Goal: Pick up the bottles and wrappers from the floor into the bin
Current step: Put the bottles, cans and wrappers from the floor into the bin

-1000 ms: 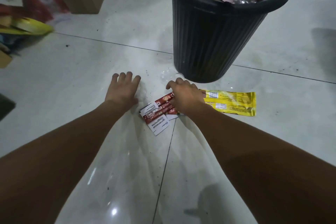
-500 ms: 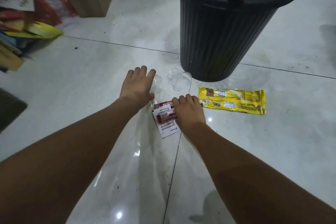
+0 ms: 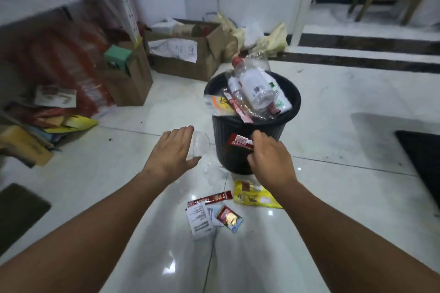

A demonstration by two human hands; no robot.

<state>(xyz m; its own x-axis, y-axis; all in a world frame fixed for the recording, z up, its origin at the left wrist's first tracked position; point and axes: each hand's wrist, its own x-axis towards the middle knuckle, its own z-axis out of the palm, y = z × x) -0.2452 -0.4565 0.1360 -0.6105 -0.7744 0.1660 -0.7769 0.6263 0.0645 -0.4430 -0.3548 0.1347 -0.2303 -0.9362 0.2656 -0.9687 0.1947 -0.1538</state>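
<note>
My right hand (image 3: 269, 157) is raised in front of the black ribbed bin (image 3: 289, 123), shut on a red wrapper (image 3: 239, 141). My left hand (image 3: 172, 152) is lifted beside it and grips a clear plastic cup (image 3: 200, 144). The bin is heaped with plastic bottles (image 3: 256, 88) and wrappers. On the floor below lie a long red sachet (image 3: 209, 198), a white paper slip (image 3: 198, 221), a small red-and-gold packet (image 3: 228, 218), a yellow wrapper (image 3: 254, 197) and a piece of clear plastic (image 3: 214, 171).
Cardboard boxes (image 3: 183, 52) and a brown paper bag (image 3: 128, 81) stand behind the bin. Colourful packaging (image 3: 47, 123) is piled at the left under a white shelf. Dark mats lie at the far right (image 3: 423, 157) and the lower left (image 3: 19, 211).
Both hands rose from the floor toward the bin, the right lifting a red wrapper, the left a clear cup. The view tilted upward, showing the bin's top and the room behind.
</note>
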